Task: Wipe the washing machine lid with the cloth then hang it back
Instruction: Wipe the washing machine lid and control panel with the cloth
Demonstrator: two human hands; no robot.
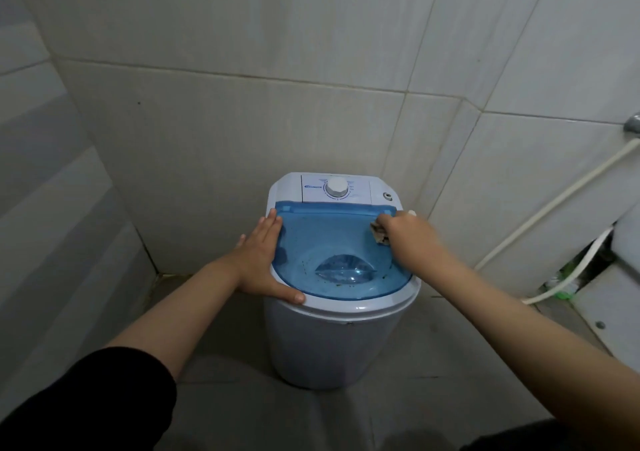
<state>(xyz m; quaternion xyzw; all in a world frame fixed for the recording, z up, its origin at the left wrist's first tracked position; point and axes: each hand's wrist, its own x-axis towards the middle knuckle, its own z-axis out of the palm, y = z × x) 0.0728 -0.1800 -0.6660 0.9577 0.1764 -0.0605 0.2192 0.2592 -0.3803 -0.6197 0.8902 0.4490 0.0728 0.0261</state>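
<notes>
Small washing machine [341,340], white tub on the floor, probably light enough to shift under a push. Lid [332,243], translucent blue plastic, shut flat across the top: stiff, smooth, likely slick if damp. Left hand [263,260] lies open, fingers [273,224] flat along the lid's left rim, thumb on the white front edge, bracing. Right hand [405,232] is closed round the cloth [379,233], bunched under its fingertips at the lid's far right corner. Cloth soft, limp; best gripped wadded, as here
</notes>
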